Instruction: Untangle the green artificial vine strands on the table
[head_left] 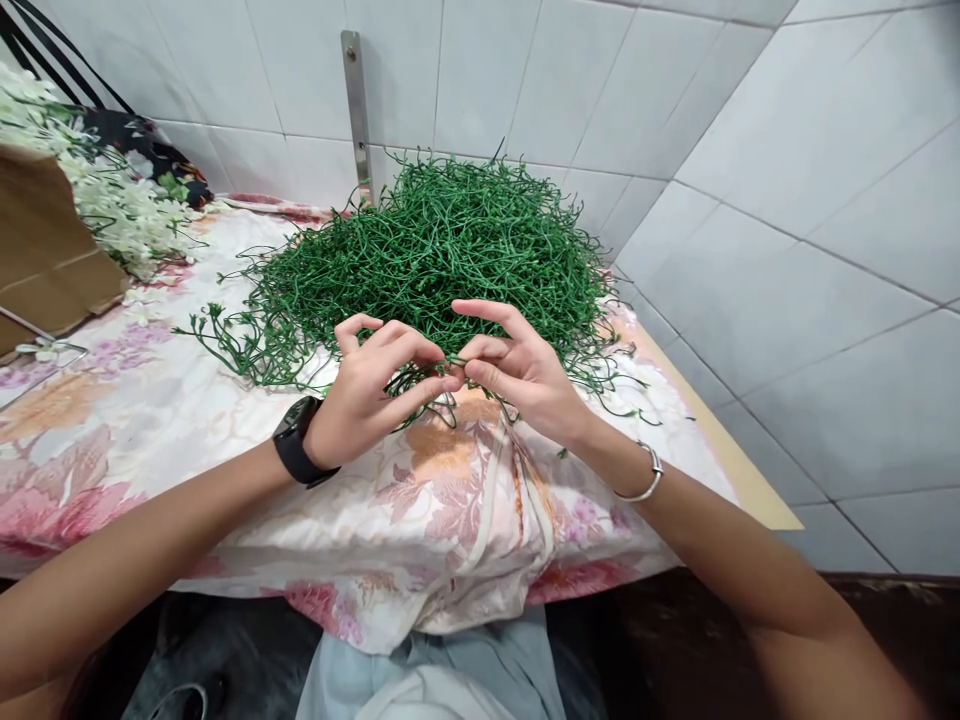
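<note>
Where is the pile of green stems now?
In the head view, the pile of green stems lies centre on the flowered cloth, just beyond the left hand and right hand.

- A thin green stem (447,412) is pinched between the fingers of the left hand (367,385) and the right hand (521,372), just before a heap of green stems (442,240).
- The heap is spread over a floral cloth (135,420) on the tabletop (750,480).
- White flowers (112,205) and a cardboard box (45,250) are seen far left.
</note>
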